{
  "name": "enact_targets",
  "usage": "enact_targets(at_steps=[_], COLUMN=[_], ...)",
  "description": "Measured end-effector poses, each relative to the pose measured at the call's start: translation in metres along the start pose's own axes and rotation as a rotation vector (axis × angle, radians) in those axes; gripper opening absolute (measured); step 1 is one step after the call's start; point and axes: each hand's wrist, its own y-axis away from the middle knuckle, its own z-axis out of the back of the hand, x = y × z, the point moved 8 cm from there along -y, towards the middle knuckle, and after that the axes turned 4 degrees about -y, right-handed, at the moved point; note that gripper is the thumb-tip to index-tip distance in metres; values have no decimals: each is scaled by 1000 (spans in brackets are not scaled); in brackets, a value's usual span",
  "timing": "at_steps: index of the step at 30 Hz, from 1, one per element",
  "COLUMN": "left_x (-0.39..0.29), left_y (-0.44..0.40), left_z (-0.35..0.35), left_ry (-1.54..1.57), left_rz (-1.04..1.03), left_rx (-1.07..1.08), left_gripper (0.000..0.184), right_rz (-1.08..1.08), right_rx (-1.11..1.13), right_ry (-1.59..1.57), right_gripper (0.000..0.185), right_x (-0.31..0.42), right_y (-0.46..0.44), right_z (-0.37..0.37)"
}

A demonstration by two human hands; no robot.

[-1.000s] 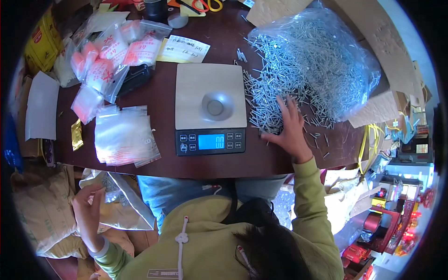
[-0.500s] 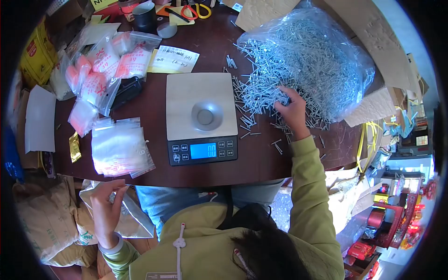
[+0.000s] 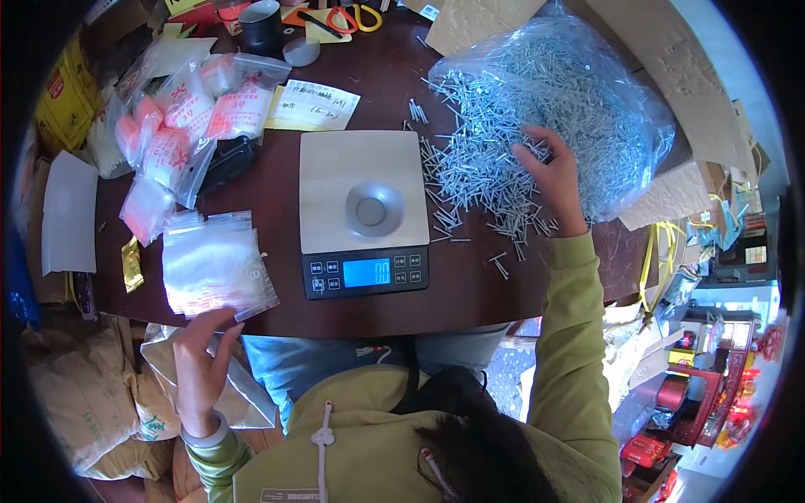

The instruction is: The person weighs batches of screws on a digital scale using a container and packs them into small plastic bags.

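Digital scale (image 3: 331, 193) read 0.0, right hand (image 3: 558, 176) curled over nails (image 3: 486, 159), whether it grasped any was unclear, left hand (image 3: 201, 360) hung, fingers parted, by zip bags (image 3: 211, 267)

A single head-worn camera looks steeply down from close above, taking in table (image 3: 470, 293) and lap (image 3: 293, 360).

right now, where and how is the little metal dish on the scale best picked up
Probably pinch the dish by its right rim, coming from the right, where the right hand is. It sits on the scale and its wide mouth flares beyond a smaller base.
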Motion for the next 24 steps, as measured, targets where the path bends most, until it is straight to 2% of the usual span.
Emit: enact_targets(at_steps=[3,6,9,12,13,17,20,21,24], left_x=[9,14,12,5,4,7,5,4,-2], left_y=[-7,-12,-13,-14,-14,-13,-14,-15,-17], left_z=[0,-1,-4,-7,-7,-9,-13,-15,-20], left_ry=[-124,-250,-204,-178,-167,-145,-137,-126,-102], left_rz=[-37,-73,-80,-78,-76,-68,-70,-78,-104], left_rx=[-91,-111,-87,-69,-65,-45,-31,-30,-26], left_gripper=[30,37,39,39,39,38,39,39,41], right_rz=[-134,-463,-650,-564,-607,-414,-314,-347,-355], right_rx=[2,35,-51,162,-22,-69,-69,-65,67], right_ry=[-143,-1142,-1539,-1281,-1010,-463,-497,-498,-748], right_gripper=[37,37,36,34,33,26,26,24,24], right_x=[-15,-29,-11,-21,-36,-17,12,28,61], right_y=[-4,-3,4,7,14,10,9,12,18], right_z=[4,-12,-32,-55,-46,-42,-53,-58,-87])
